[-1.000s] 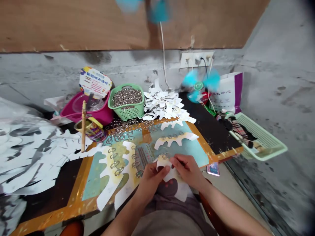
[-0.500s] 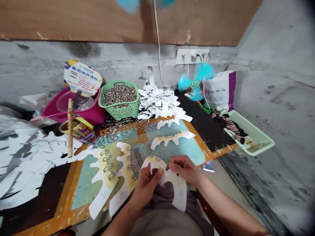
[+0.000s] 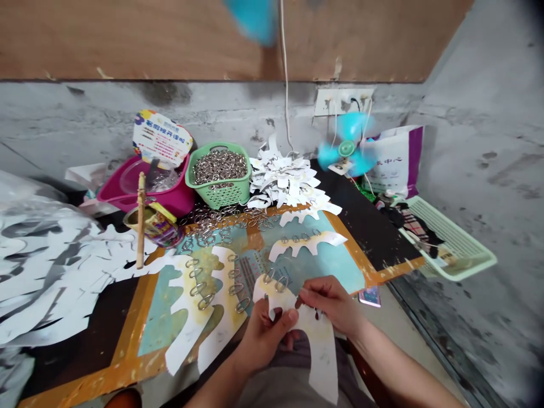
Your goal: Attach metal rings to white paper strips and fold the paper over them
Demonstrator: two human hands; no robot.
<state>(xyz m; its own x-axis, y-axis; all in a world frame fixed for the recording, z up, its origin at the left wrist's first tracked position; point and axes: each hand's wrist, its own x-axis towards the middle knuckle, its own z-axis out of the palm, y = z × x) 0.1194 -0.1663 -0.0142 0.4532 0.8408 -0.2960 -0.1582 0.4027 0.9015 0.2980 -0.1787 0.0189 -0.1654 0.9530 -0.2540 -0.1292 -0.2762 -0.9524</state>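
My left hand and my right hand both grip a scalloped white paper strip above the lower edge of a painted board. The strip's end hangs down toward my lap. Metal rings are hooked through its upper part, just beyond my fingers. My right fingers pinch its edge near the rings. To the left lie similar strips threaded with rings, and another ringed strip lies farther up the board.
A green basket of rings and a pink tub stand at the back, with loose rings and cut paper nearby. A large paper heap lies left. A spinning fan, phone and pale green tray are right.
The strip now hangs lower and its ringed end shows more fully above my fingers. My hands have shifted slightly, and the view has moved a little.
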